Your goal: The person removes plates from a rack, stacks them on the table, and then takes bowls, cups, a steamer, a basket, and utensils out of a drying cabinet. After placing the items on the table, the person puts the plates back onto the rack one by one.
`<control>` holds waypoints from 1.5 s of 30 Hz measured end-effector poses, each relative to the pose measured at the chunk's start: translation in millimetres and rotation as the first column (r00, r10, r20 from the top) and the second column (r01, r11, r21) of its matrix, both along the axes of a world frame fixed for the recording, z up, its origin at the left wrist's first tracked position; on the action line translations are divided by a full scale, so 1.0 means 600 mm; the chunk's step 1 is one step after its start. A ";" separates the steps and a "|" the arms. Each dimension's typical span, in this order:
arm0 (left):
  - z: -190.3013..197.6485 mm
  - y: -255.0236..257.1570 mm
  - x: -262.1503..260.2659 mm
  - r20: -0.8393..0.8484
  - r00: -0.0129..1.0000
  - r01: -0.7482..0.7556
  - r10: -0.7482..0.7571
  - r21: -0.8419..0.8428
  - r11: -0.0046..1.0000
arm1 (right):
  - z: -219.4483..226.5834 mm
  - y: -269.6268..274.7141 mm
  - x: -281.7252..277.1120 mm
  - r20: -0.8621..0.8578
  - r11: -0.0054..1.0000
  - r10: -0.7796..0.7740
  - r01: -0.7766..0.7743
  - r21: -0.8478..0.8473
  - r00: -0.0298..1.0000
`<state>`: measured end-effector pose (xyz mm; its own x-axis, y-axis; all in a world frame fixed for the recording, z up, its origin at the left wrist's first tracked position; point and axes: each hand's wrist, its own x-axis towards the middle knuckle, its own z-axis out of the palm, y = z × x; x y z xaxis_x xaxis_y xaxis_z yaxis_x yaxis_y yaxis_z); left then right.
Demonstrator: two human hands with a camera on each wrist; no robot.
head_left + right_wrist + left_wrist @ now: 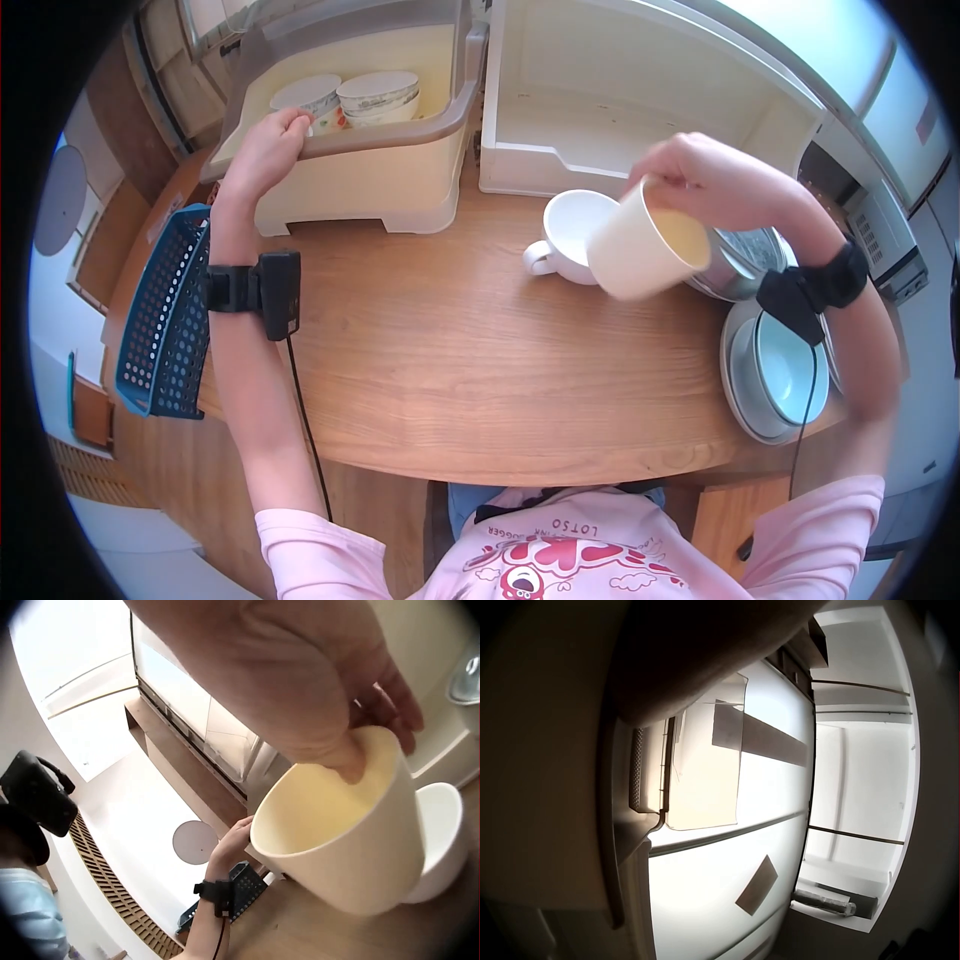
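Observation:
My right hand (705,180) pinches a cream cup (640,245) by its rim, thumb inside and fingers outside, as the right wrist view shows. The cup is tilted, its yellowish inside facing me. It overlaps a white mug (578,225) standing on the table with its handle to the left. My left hand (268,155) grips the front rim of a beige dish box (360,185), its fingers curled over the edge. Inside that box, next to the fingertips, stand stacked patterned bowls (378,95). The left wrist view is dark and hides the fingers.
An open white bin (640,110) stands at the back. On the right are a light blue bowl (790,365) on stacked plates and metal ware (745,262). A blue perforated basket (165,310) sits at the left edge of the wooden table (480,370).

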<state>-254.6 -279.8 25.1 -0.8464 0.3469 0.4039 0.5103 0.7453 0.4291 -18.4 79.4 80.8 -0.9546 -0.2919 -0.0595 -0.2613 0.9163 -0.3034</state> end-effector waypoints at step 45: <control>-0.001 0.005 0.002 -0.024 1.000 -0.006 0.005 -0.066 0.998 | 0.019 -0.249 -0.453 -0.394 0.896 0.187 0.008 0.445 0.900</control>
